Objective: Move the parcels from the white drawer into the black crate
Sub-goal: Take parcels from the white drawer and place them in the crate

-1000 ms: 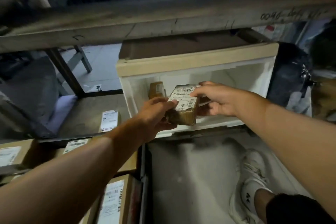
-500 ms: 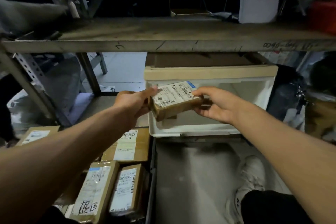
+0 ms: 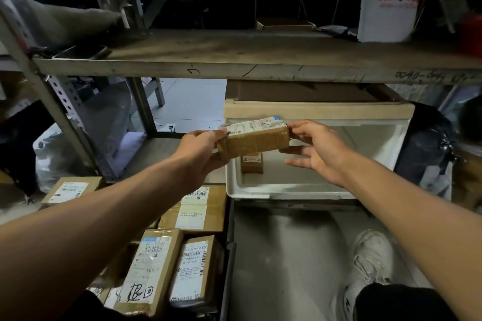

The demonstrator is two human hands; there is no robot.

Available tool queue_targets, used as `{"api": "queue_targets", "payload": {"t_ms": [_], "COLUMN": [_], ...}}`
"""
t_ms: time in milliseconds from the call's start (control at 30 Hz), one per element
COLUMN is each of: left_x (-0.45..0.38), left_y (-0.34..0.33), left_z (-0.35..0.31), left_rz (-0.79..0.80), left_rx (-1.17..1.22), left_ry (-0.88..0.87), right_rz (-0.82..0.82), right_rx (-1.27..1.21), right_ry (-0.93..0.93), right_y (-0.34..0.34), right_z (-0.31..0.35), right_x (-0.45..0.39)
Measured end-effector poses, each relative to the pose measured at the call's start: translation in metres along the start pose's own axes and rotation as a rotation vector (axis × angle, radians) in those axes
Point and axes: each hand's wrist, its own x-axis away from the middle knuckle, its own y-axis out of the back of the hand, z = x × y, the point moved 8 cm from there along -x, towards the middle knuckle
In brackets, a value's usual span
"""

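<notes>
a brown parcel point(image 3: 254, 138) held up in the air above the front of the white drawer point(image 3: 287, 190).

the left hand point(image 3: 200, 148) grasps the parcel's left end, thumb on the white label on top and fingers curled underneath. the right hand point(image 3: 315, 148) has its fingertips at the parcel's right end, the other fingers spread out loosely below it. one small parcel point(image 3: 252, 163) stands inside the drawer, just under the held one, near the drawer's left wall. the drawer is pulled out from under a beige top, below a worn wooden shelf point(image 3: 234, 60). lower left, the black crate point(image 3: 229, 255) is packed with labelled boxes point(image 3: 193, 268) lying side by side. a white shoe point(image 3: 370, 260) rests on the grey floor at lower right.
</notes>
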Motion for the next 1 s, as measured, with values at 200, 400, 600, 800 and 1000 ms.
{"api": "queue_targets", "payload": {"t_ms": [200, 400, 600, 800, 1000], "left_x": [0.003, 0.005, 0.001, 0.005, 0.005], "left_y": [0.006, 0.013, 0.018, 0.012, 0.018], "left_z": [-0.001, -0.005, -0.008, -0.006, -0.007], "left_rz": [-0.012, -0.045, -0.064, -0.021, -0.095], "left_rx": [0.007, -0.048, -0.159, -0.119, -0.198], "left_ry": [-0.021, -0.062, -0.122, -0.137, -0.157], "right_rz": [-0.05, -0.073, -0.103, -0.098, -0.142], "right_rx": [0.085, 0.1, 0.111, 0.059, 0.089], "right_ry": [0.056, 0.075, 0.105, 0.074, 0.062], "right_y": [0.0, 0.001, 0.001, -0.005, -0.01], "right_z": [0.003, 0.003, 0.002, 0.001, 0.0], "right_x": [0.001, -0.002, -0.001, -0.002, -0.001]}}
